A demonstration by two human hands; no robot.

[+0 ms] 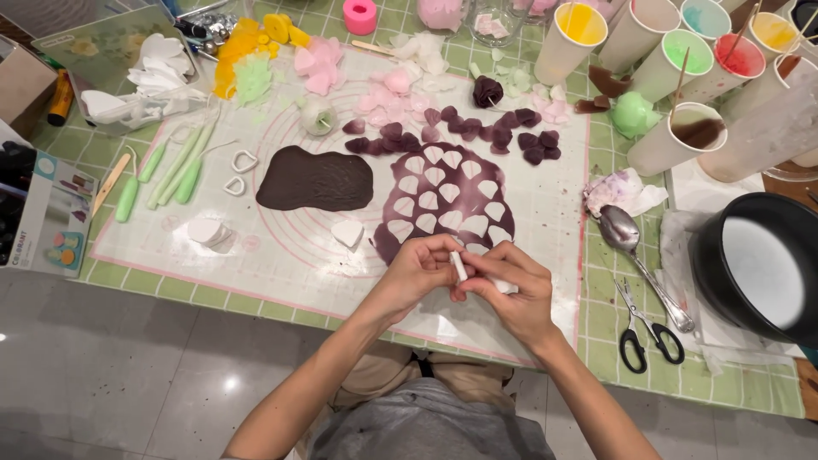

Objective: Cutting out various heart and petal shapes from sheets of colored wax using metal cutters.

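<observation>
My left hand [419, 271] and my right hand [511, 294] meet over the near edge of a white silicone mat [290, 255]. Both pinch a small white cutter [460, 267], the left at its top and the right around its lower part. Just beyond the hands lies a dark purple rolled sheet [445, 203] with several heart-shaped holes cut out. A second dark rolled sheet [315, 179], uncut, lies to its left. Several purple cut petals [477, 129] lie farther back on the mat.
White cutters [241, 160] and green modelling tools [175, 170] lie at the mat's left. At right are a spoon [626, 234], black scissors [641, 332], a black round pan [754, 264] and several paper cups [673, 64] of coloured liquid. Pink and white petals [400, 77] lie at the back.
</observation>
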